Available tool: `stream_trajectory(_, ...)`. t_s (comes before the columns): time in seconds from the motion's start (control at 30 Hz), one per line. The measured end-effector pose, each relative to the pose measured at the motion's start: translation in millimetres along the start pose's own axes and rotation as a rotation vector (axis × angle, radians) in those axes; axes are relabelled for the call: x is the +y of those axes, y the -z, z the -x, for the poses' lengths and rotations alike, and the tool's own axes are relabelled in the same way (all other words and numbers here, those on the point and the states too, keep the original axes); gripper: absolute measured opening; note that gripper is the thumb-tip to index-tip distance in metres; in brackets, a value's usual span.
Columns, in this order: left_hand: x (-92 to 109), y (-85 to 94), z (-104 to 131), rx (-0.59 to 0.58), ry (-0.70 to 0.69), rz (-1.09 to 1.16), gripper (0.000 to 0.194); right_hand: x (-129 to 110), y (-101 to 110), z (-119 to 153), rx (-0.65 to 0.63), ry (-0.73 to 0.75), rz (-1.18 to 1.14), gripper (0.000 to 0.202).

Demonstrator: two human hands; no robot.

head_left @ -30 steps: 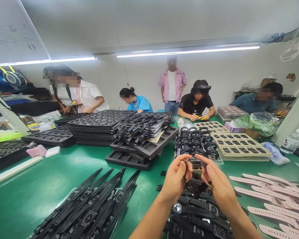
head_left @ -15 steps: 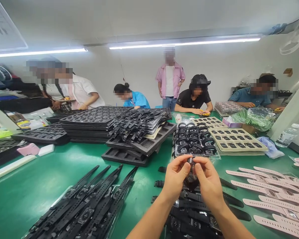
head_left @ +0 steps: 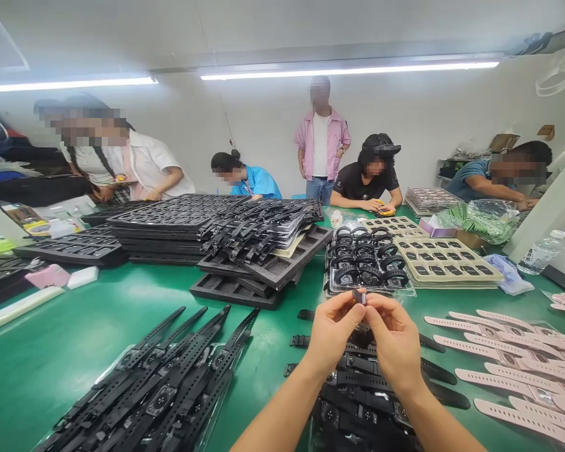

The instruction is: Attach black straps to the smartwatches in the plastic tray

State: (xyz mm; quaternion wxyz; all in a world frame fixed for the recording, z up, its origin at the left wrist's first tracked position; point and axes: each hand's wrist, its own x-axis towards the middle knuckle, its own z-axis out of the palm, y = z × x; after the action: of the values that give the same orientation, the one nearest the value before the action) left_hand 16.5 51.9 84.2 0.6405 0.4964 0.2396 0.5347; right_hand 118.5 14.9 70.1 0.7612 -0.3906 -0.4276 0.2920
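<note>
Black watch strap (head_left: 358,295), pinched by the fingertips of the left hand (head_left: 333,329) and the right hand (head_left: 396,336), is above black watches (head_left: 370,415) on the green tabletop (head_left: 445,301); farther right, a clear bottle (head_left: 541,253) bears dark characters too small to read.

Your left hand (head_left: 332,333) and right hand (head_left: 398,342) are bare, with slim fingers (head_left: 388,304) and smoothly rounded thumbs (head_left: 356,314). Your wrists (head_left: 313,371) and forearms (head_left: 275,411) are bare too, slender and widening toward the elbows.

Left hand (head_left: 335,328) and right hand (head_left: 392,333) drawn closer together, dark strap tip (head_left: 357,295) now showing between them
</note>
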Motion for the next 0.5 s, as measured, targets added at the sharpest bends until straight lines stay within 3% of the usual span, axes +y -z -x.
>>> stream_trajectory(0.17, 2, 3.6, 0, -0.019, 0.005, 0.027, 0.038, -7, 8, -3, -0.129, -0.017, 0.098, 0.018)
stream_trajectory(0.27, 7, 6.6, 1, -0.163, 0.102, 0.025, 0.041, -17, 19, -10, -0.171, -0.082, 0.161, 0.022)
stream_trajectory(0.4, 11, 5.3, 2, -0.346, 0.225, 0.059, 0.044, -31, 32, -20, -0.406, -0.207, 0.18, 0.021)
stream_trajectory(0.5, 8, -0.2, 6, -0.386, 0.305, 0.058, 0.044, -40, 35, -25, -0.328, -0.276, 0.066, 0.02)
